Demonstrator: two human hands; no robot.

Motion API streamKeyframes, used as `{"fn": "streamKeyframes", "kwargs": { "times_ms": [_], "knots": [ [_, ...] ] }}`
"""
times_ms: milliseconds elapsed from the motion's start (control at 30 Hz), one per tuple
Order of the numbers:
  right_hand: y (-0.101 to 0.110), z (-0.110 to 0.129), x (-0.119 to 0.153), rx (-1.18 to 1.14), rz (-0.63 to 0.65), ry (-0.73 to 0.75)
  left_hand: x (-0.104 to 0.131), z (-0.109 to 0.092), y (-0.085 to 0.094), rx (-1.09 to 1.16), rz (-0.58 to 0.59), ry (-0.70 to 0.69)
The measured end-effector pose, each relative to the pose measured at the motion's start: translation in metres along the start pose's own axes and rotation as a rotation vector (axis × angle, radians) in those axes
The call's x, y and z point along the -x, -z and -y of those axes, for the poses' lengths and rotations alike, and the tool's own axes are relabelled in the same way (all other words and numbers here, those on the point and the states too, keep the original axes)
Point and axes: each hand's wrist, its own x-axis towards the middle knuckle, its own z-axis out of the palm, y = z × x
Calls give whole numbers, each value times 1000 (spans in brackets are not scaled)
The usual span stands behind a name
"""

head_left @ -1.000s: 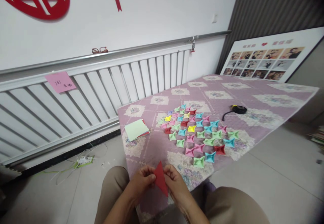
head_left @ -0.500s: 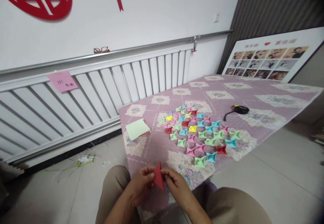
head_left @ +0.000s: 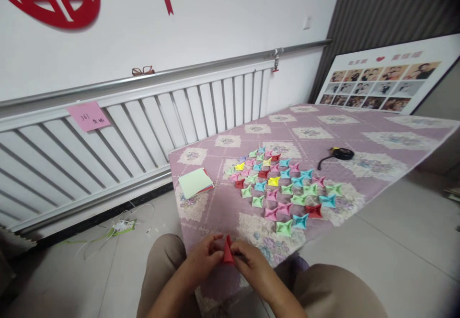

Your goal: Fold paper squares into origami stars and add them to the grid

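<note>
A small piece of folded red paper (head_left: 227,252) is held upright between my hands at the near edge of the table. My left hand (head_left: 205,259) pinches its left side near the bottom, with the index finger raised a little. My right hand (head_left: 250,263) grips the right side, thumb and fingers pressed together on the paper. Beyond them, folded paper boats (head_left: 283,229) in green, blue, pink, red and yellow stand in slanting rows. To the left lies a stack of paper sheets (head_left: 196,183), pale green on top with red showing beneath.
A black tape measure (head_left: 341,153) rests on the purple flowered tablecloth (head_left: 230,155). Behind the table, a white radiator (head_left: 179,112) runs along the wall, with glasses (head_left: 143,70) on its pipe. A photo board (head_left: 384,76) leans at the back right. Cables (head_left: 122,227) lie on the floor.
The red paper has turned and looks narrower, a slim upright triangle now. My left hand has shifted its fingers, and my right hand has closed nearer around the paper.
</note>
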Motion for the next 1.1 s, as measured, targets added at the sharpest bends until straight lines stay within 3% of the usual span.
{"fn": "streamKeyframes", "kwargs": {
  "times_ms": [100, 167, 300, 467, 667, 900, 1100],
  "knots": [
    [1, 4, 1, -65, 63, -31, 4, -15, 0, -217, -8, -170],
    [2, 6, 2, -115, 101, -55, 8, -27, -1, -372, 60, -249],
    [3, 2, 5, -278, 159, -129, 12, -38, 2, -508, 92, -208],
    [4, -5, 5, -536, 235, -191, 10, -27, 7, -215, 115, -76],
    [-3, -13, 7, -751, 238, -202, 11, -24, -3, 172, 155, 24],
    [-6, -17, 7, -807, 222, -192, 13, -24, -5, 379, 159, 90],
    [-6, -14, 5, -795, 230, -180, 8, -14, -4, 302, 153, 30]
  ]
}}
